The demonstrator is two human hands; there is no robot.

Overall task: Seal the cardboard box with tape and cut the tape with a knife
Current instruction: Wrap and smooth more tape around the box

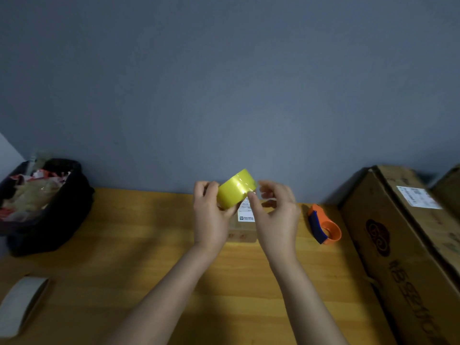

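Observation:
A yellow tape roll is held up above the wooden table. My left hand grips it from the left and below. My right hand is at the roll's right side, thumb tip touching its outer face, the other fingers spread. Behind and below my hands lies a small flat cardboard box with a white label, mostly hidden by them. An orange and blue tape cutter rests on the table to the right of my right hand. No knife shows.
A large cardboard box with a white label fills the right side. A black bin of crumpled wrappers stands at the back left. A pale tape roll lies near the front left edge. A grey wall rises behind.

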